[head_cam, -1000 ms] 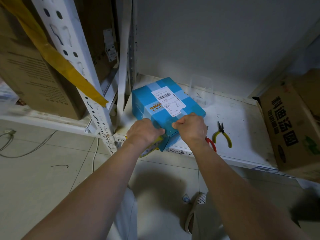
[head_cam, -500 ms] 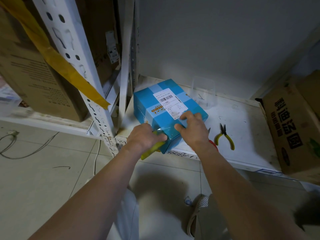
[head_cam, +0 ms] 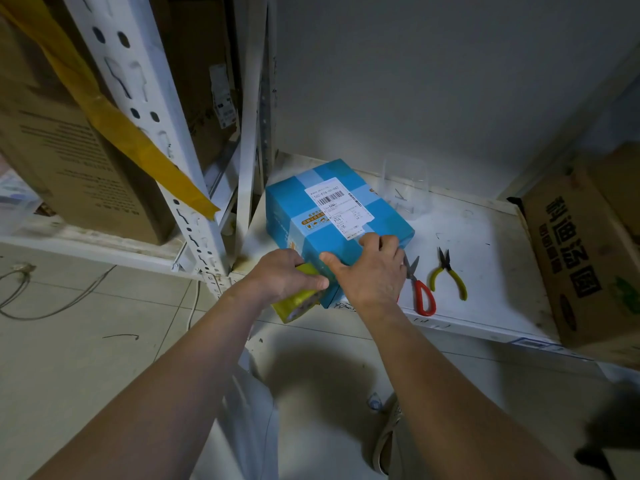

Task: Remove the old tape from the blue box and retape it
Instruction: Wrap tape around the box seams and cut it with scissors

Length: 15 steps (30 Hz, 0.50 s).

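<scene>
Hard to read much of the yellow tape roll (head_cam: 298, 299): mostly buried under the left hand (head_cam: 284, 276), only its lower rim and a strip of its top peeking out against the near corner of the blue box (head_cam: 337, 225). Fingers (head_cam: 313, 281) of that hand curled round the roll, gripping it, wrist bent inward from a forearm reaching up from lower left. Cannot tell whether any tape runs from roll to box; the contact point sits behind the knuckles. Right hand (head_cam: 370, 271) lying on the box's near top edge, thumb spread toward the left hand, fingertips (head_cam: 375, 240) bent down and pressing just below the white shipping label (head_cam: 337, 209). Box resting on the white shelf (head_cam: 485, 271), at its front left corner. Red-handled scissors (head_cam: 420, 291) partly covered by the right wrist, yellow-handled pliers (head_cam: 450, 275) just beside them. Clear plastic container (head_cam: 407, 183) behind, faint and hard to make out. Brown carton (head_cam: 585, 258) cut off at right.
</scene>
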Each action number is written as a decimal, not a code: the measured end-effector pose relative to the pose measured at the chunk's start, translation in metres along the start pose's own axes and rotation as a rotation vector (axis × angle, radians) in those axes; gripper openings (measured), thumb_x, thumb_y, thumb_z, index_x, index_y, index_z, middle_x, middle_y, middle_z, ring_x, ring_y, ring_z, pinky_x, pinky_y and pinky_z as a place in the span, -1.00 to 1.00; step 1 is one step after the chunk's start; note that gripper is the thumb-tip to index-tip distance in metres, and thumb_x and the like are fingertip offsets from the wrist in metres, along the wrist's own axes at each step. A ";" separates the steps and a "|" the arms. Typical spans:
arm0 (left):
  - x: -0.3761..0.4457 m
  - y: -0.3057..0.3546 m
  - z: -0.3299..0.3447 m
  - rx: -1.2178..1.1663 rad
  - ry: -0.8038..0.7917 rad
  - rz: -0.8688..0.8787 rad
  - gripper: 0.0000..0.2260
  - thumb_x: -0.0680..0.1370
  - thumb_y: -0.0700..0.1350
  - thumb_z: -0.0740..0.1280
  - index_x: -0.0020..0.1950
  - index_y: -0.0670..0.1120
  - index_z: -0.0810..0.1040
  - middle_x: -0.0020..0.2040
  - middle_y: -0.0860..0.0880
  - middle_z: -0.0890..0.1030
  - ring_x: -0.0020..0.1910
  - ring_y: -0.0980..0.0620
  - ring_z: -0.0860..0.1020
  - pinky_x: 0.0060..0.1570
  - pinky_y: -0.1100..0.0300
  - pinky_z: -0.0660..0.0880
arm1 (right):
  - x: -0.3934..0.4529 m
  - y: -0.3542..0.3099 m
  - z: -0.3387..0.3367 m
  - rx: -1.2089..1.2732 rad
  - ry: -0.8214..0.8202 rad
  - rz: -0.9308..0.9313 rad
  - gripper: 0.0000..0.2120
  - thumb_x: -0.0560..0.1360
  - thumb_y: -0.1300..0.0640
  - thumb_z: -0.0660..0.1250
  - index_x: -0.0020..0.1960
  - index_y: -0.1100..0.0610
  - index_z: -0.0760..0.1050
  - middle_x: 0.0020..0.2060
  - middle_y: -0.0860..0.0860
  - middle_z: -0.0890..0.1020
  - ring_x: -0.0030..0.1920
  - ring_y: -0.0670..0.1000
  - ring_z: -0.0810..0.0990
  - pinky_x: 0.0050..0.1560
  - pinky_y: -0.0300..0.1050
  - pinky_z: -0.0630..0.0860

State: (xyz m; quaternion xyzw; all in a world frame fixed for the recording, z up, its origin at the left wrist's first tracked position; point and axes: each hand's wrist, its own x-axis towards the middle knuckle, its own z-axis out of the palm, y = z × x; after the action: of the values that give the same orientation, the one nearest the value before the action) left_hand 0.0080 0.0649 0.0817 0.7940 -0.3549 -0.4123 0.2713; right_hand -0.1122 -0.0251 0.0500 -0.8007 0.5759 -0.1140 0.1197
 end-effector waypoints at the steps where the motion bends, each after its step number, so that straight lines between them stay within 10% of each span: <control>1: -0.001 -0.001 0.002 -0.015 -0.005 -0.004 -0.72 0.40 0.05 0.47 -0.04 0.00 0.45 -0.08 0.07 0.49 -0.03 0.06 0.47 -0.10 0.18 0.39 | -0.002 -0.001 0.001 -0.024 0.013 -0.015 -0.32 0.38 -0.42 0.19 0.32 -0.01 0.25 0.22 0.07 0.30 0.22 0.09 0.31 0.19 -0.01 0.36; 4: 0.000 -0.006 0.007 -0.042 -0.001 -0.023 -0.50 0.38 0.05 0.49 0.23 -0.02 0.40 0.10 0.03 0.48 0.12 0.01 0.47 0.13 0.09 0.44 | -0.008 -0.002 0.007 -0.017 0.025 -0.047 -0.44 0.49 -0.33 0.11 0.40 -0.08 0.24 0.32 0.08 0.24 0.26 0.12 0.27 0.21 0.00 0.36; 15: -0.010 0.022 0.050 -0.339 -0.098 0.026 -0.64 0.40 -0.09 0.49 0.10 0.01 0.41 -0.01 0.01 0.57 -0.02 0.06 0.52 0.09 0.12 0.48 | 0.032 0.030 -0.010 0.347 -0.196 -0.152 -0.65 0.60 0.06 0.17 0.38 -0.04 0.37 0.49 -0.06 0.18 0.42 0.06 0.20 0.37 -0.03 0.29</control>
State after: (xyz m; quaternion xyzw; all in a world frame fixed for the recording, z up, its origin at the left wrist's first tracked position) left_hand -0.0458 0.0527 0.0772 0.7112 -0.3032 -0.5009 0.3890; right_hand -0.1321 -0.0657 0.0511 -0.8162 0.4714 -0.1419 0.3023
